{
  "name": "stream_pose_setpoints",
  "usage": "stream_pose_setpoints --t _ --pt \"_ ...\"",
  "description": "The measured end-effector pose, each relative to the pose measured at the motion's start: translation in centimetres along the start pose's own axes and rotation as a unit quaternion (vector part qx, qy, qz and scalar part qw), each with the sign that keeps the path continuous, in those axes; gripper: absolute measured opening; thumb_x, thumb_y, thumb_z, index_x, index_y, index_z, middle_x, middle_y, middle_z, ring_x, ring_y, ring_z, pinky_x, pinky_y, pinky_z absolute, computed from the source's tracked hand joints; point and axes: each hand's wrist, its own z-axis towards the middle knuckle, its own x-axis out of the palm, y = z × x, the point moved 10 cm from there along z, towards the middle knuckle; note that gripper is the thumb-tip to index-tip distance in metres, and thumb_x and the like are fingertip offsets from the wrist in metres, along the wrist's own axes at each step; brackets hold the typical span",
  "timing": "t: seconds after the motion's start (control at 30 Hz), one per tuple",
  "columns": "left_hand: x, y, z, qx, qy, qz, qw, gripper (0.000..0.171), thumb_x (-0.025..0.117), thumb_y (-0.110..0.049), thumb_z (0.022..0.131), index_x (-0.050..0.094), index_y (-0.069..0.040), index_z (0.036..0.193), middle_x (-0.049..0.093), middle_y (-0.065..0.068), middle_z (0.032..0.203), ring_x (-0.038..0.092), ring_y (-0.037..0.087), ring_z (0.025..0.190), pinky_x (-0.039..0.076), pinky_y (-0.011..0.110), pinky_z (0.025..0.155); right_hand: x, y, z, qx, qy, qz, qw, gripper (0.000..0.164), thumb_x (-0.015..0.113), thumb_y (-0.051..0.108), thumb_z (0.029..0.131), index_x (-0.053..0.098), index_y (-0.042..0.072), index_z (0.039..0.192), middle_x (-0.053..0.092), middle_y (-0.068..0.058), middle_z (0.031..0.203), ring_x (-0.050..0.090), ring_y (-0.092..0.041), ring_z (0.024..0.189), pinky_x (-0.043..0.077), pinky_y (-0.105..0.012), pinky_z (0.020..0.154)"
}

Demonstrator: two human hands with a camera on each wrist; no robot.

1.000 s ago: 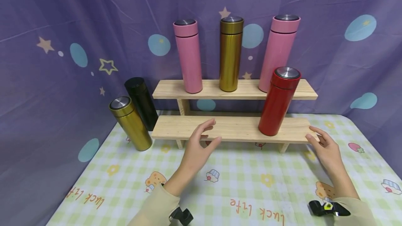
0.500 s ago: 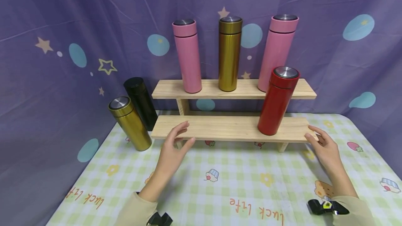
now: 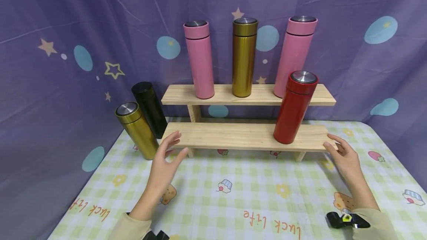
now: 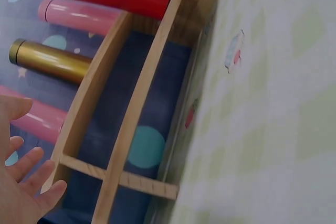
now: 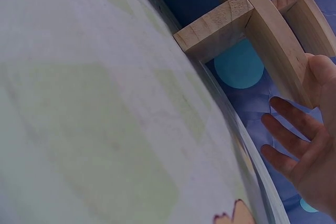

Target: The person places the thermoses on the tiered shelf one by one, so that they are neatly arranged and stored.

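Note:
My left hand point(image 3: 163, 164) hovers in front of the left end of the two-tier wooden shelf point(image 3: 220, 135), fingers loosely bent, holding nothing. Just beyond it, a gold thermos flask point(image 3: 140, 132) and a black thermos flask point(image 3: 151, 108) stand on the table. At the lower board's right end, my right hand point(image 3: 345, 156) rests against the corner; the right wrist view shows its thumb touching the wood and its other fingers spread. A red thermos flask point(image 3: 293, 112) stands on the lower board. On the upper board are two pink flasks point(image 3: 200, 62) and a gold flask point(image 3: 244, 62).
A green-and-white checked cloth point(image 3: 253, 188) covers the table. Behind the shelf hangs a purple curtain point(image 3: 350, 66) with stars and blue ovals. The red flask partly hides the right pink flask point(image 3: 297, 47).
My left hand has moved left along the front of the lower board, toward the gold flask on the table. My right hand and the flasks have stayed in place.

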Motion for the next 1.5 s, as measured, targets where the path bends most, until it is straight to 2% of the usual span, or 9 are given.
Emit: stream_pose_setpoints --t 0.07,0.17,0.33,0.67,0.87,1.0,1.07,1.33,1.5 --pt "-0.6 0.3 -0.2 -0.002 -0.007 0.004 1.0 0.053 0.068 -0.02 0.095 0.047 -0.017 0.144 0.049 0.002 0.144 0.045 0.021 0.131 0.035 0.045 0.105 0.0 0.0 0.0 -0.001 -0.001 -0.009 1.0 0.06 0.055 0.054 0.096 0.04 0.036 0.151 0.03 -0.023 0.155 0.038 -0.043 0.135 0.038 -0.046 0.102" --pt "-1.7 0.8 -0.5 -0.005 -0.02 0.015 0.9997 0.052 0.068 -0.018 0.095 0.048 -0.016 0.143 0.05 0.003 0.144 0.046 0.019 0.129 0.037 0.037 0.103 0.0 0.1 0.0 -0.004 0.001 -0.013 1.0 0.06 0.055 0.054 0.096 0.04 0.035 0.152 0.031 -0.023 0.154 0.039 -0.043 0.134 0.039 -0.044 0.099" --pt "-3.9 1.5 -1.3 -0.013 -0.053 0.037 0.9978 0.051 0.068 -0.015 0.096 0.049 -0.015 0.143 0.053 0.005 0.141 0.049 0.015 0.125 0.039 0.022 0.098 0.1 0.0 0.1 -0.003 0.002 -0.006 1.0 0.061 0.055 0.054 0.096 0.04 0.035 0.152 0.03 -0.022 0.155 0.038 -0.045 0.135 0.037 -0.049 0.101" --pt "-7.5 2.6 -2.1 -0.008 -0.114 0.042 0.9926 0.05 0.068 -0.003 0.092 0.053 -0.005 0.139 0.057 0.013 0.135 0.054 0.012 0.119 0.043 0.016 0.091 0.0 0.0 0.0 -0.009 0.003 0.003 1.0 0.061 0.055 0.054 0.097 0.04 0.034 0.152 0.027 -0.023 0.155 0.034 -0.047 0.136 0.03 -0.058 0.108" --pt "-9.4 3.1 -2.3 -0.001 -0.147 0.051 0.9878 0.049 0.069 -0.003 0.092 0.055 -0.008 0.139 0.058 0.008 0.135 0.053 0.007 0.119 0.042 0.018 0.093 -0.1 0.1 -0.1 -0.012 0.002 -0.002 1.0 0.061 0.055 0.053 0.097 0.04 0.033 0.152 0.028 -0.022 0.155 0.035 -0.045 0.137 0.034 -0.049 0.107" --pt "-10.5 3.6 -2.3 0.01 -0.168 0.054 0.9843 0.05 0.069 0.0 0.091 0.056 -0.008 0.139 0.059 0.004 0.135 0.053 0.006 0.119 0.042 0.016 0.092 -0.2 0.2 -0.1 -0.014 0.0 -0.011 1.0 0.06 0.056 0.053 0.096 0.041 0.034 0.151 0.033 -0.022 0.153 0.045 -0.03 0.132 0.039 -0.029 0.095" --pt "-11.0 4.0 -2.3 0.013 -0.177 0.049 0.9829 0.05 0.069 0.001 0.091 0.056 -0.006 0.138 0.059 0.006 0.134 0.054 0.006 0.118 0.043 0.017 0.092 -0.1 0.1 -0.1 -0.015 0.0 -0.013 1.0 0.06 0.056 0.053 0.096 0.041 0.034 0.151 0.034 -0.022 0.153 0.048 -0.022 0.127 0.039 -0.024 0.088" --pt "-12.3 5.3 -2.0 -0.014 -0.199 0.065 0.9777 0.051 0.071 -0.007 0.092 0.055 -0.01 0.14 0.058 0.002 0.135 0.052 0.004 0.119 0.042 0.017 0.092 -0.1 0.2 0.0 -0.022 -0.003 -0.009 1.0 0.06 0.057 0.052 0.096 0.043 0.032 0.151 0.036 -0.023 0.152 0.048 0.007 0.102 0.038 -0.017 0.079" --pt "-12.9 5.8 -1.3 -0.031 -0.206 0.065 0.9759 0.052 0.07 -0.011 0.093 0.053 -0.011 0.142 0.056 0.004 0.137 0.052 0.009 0.12 0.041 0.019 0.092 -0.2 0.2 0.0 -0.026 -0.004 -0.007 1.0 0.06 0.058 0.052 0.096 0.043 0.032 0.151 0.038 -0.024 0.15 0.045 0.013 0.095 0.037 -0.015 0.077"
